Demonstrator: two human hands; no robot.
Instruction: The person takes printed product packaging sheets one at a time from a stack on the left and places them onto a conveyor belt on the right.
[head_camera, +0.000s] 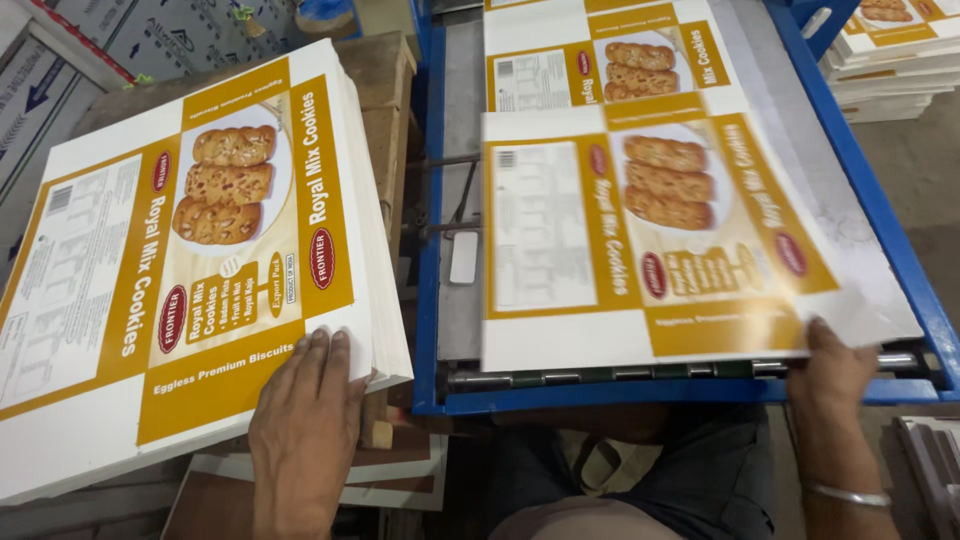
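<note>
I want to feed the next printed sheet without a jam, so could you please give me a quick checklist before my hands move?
1. Left hand on the near edge of the stack of printed sheets: ok.
2. Right hand holding the near right corner of the sheet on the feed table: ok.
3. That sheet lies flat: ok.
4. Its near edge squared to the roller bar: cannot tell.
5. Stack edges even: ok.
6. Sheet ahead cleared: not ok, the sheets overlap.

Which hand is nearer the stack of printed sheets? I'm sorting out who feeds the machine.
Left. The left hand rests on the stack of printed sheets; the right hand is off to the side, on the single sheet.
</note>
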